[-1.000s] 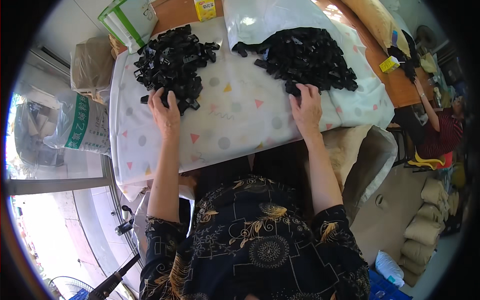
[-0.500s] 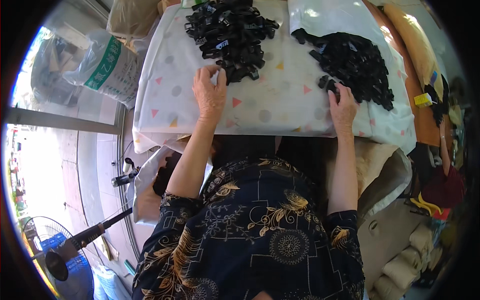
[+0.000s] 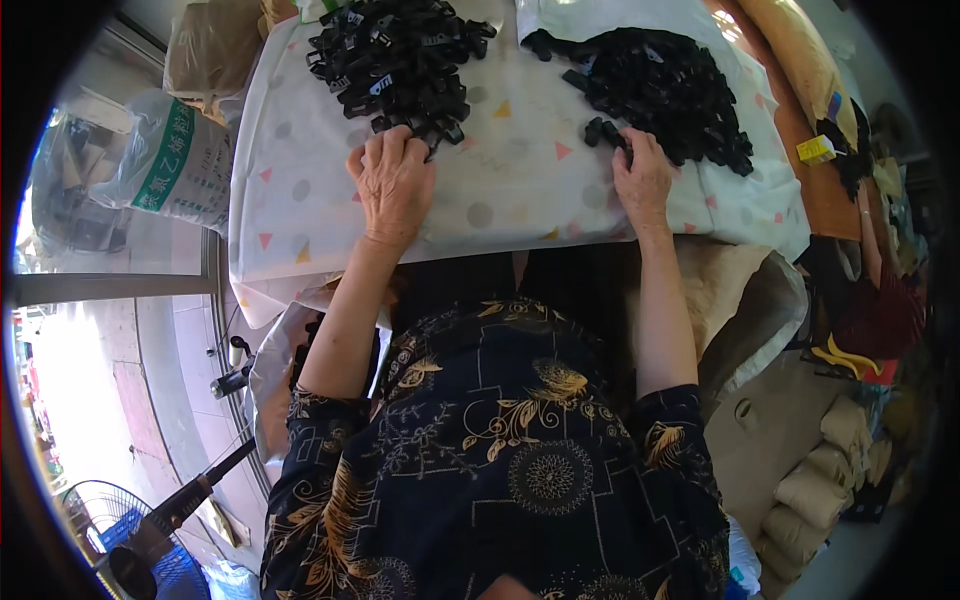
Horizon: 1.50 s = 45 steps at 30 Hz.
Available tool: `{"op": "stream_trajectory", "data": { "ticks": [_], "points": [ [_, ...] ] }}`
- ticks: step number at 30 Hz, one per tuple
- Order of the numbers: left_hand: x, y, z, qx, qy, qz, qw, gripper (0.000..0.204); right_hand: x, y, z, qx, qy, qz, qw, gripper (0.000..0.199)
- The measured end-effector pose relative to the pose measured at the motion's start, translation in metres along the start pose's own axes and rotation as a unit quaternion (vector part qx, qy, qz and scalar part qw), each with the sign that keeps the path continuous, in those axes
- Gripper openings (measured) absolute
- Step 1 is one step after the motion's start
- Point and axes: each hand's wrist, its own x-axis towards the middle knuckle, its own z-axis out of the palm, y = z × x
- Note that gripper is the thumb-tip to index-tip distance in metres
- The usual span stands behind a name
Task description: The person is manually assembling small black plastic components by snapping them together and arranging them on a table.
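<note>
**Two hands at two heaps of black parts**

The bench [image 3: 520,200] is covered with a white cloth that has small coloured dots and triangles. I take this cloth as the landmark for all places.

On the far left part of the cloth lies a heap of black clips [image 3: 395,60], shiny and loosely piled. The left hand [image 3: 393,185] rests palm down on the cloth at the near edge of this heap. Its fingers are spread a little and their tips touch the nearest clips. I cannot tell if the fingers hold one clip or only touch them.

On the far right part of the cloth lies a second heap of dark parts [image 3: 665,85], more matt in look. The right hand [image 3: 643,180] is at the near left edge of this heap. Its fingers are close together and bent over a small black piece [image 3: 603,131], which seems pinched at the fingertips.

Between the two heaps the cloth is bare. Both forearms come over the near edge of the cloth.

Left of the cloth, off the bench, stands a clear plastic sack [image 3: 150,165] with a green stripe. Right of the cloth, on the brown surface, lies a small yellow tag [image 3: 815,150].
</note>
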Motion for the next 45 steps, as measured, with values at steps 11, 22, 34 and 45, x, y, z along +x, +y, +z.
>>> {"op": "stream_trajectory", "data": {
  "ticks": [11, 22, 34, 45],
  "points": [
    [-0.003, 0.028, -0.001, -0.180, -0.057, 0.055, 0.980, 0.016, 0.003, -0.002, -0.007, 0.186, 0.034, 0.056, 0.980, 0.019],
    [0.042, 0.020, -0.011, -0.149, -0.166, 0.217, 0.950, 0.043, 0.010, -0.044, -0.026, 0.301, -0.268, 0.125, 0.907, 0.018],
    [0.034, 0.032, -0.002, -0.183, -0.208, 0.062, 0.959, 0.028, 0.017, -0.057, -0.044, 0.239, -0.275, -0.043, 0.930, 0.031],
    [0.014, 0.040, -0.016, -0.245, -0.185, -0.006, 0.952, 0.046, 0.006, -0.080, -0.038, 0.300, -0.206, -0.032, 0.931, 0.033]
  ]
}}
